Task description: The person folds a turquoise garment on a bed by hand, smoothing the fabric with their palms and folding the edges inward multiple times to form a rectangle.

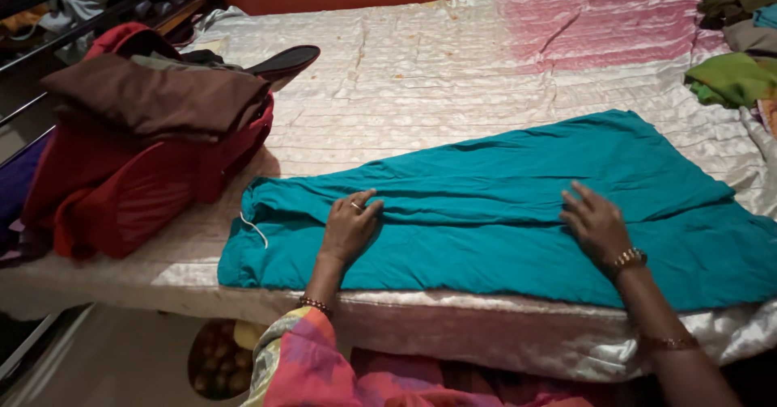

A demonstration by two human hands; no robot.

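A teal garment (502, 205) lies spread flat across the near side of a bed covered in a shiny white and pink quilted sheet (437, 75). My left hand (350, 227) rests palm down on the garment's left part, fingers slightly apart, a ring on one finger. My right hand (597, 222) presses flat on the garment further right, fingers spread, with a bracelet at the wrist. Neither hand grips the cloth. A white drawstring (255, 229) sticks out at the garment's left end.
A red bag (137, 180) with brown cloth (154, 95) folded on top sits at the bed's left edge. Green and dark clothes (732, 75) lie piled at the far right. A round basket of small items (218, 366) stands on the floor below.
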